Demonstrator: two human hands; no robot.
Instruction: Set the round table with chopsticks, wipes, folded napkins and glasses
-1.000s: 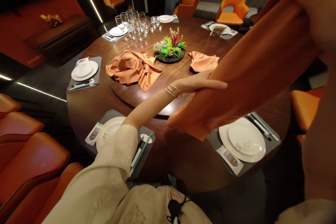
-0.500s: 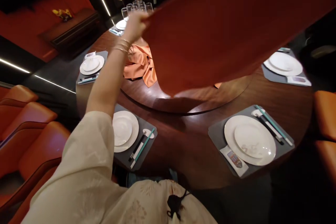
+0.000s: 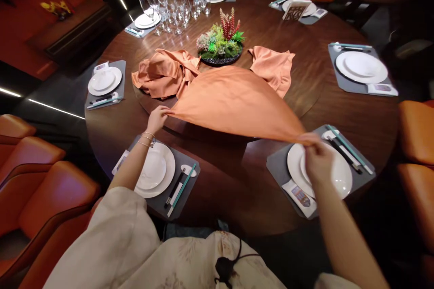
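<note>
An orange napkin (image 3: 233, 101) is stretched out flat above the round wooden table (image 3: 217, 189), over the near edge of the turntable (image 3: 305, 90). My left hand (image 3: 157, 118) pinches its left corner. My right hand (image 3: 317, 160) pinches its right corner, just above a white plate (image 3: 341, 176). Both hands are closed on the cloth. Two crumpled orange napkins (image 3: 166, 72) (image 3: 273, 65) lie on the turntable beside a plant centrepiece (image 3: 221, 43).
Place settings with white plates, grey mats (image 3: 159, 201) and chopsticks (image 3: 183, 188) ring the table. Several wine glasses (image 3: 166, 2) stand at the far left. Orange chairs (image 3: 44, 198) crowd the left and right sides.
The napkin, held high and billowing before the camera, has come down spread over the table. My left hand has dropped to the turntable's edge, and my right hand now shows at the other corner.
</note>
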